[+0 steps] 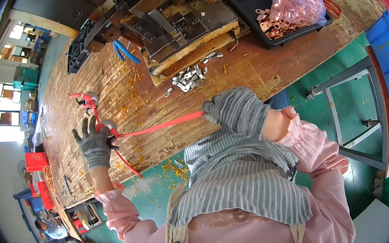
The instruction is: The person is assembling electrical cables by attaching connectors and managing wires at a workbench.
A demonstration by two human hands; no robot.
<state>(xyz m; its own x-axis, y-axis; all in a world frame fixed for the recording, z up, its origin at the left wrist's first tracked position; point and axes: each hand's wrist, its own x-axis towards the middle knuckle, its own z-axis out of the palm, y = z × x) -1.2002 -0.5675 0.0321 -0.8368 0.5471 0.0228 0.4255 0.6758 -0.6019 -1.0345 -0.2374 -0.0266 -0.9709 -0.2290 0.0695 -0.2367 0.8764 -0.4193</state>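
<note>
Surface: worn brown wooden workbench [265, 66] strewn with orange scraps, with a green-painted floor [347, 98] below its near edge.
Left hand: the left hand [93, 144] in a dark grey knit glove lies with fingers spread on the bench, pressing down on a small round metal ring fitting [108, 126] wrapped in red; it is flat on the piece, not closed around it.
Right hand: the right hand [237, 110] in a grey striped knit glove is clenched around the end of a red flat plastic strap [166, 124], which runs taut from this fist across to the ring fitting.
Strap tail: more red strap trails from the ring fitting toward the near bench edge, and another red loop [84, 99] lies just beyond the ring fitting.
Beyond the ring fitting: a heap of small silver metal terminals [189, 79] lies farther back and toward the right hand's side; behind that heap stands a dark steel press die on a wooden block [168, 25], with blue-handled pliers [124, 51] beside it.
Far corner: a black plastic tray [249, 10] past the die holds a clear bag of copper lugs [295, 0].
Clothing: pink sleeves and a grey striped scarf [241, 184] fill the foreground.
</note>
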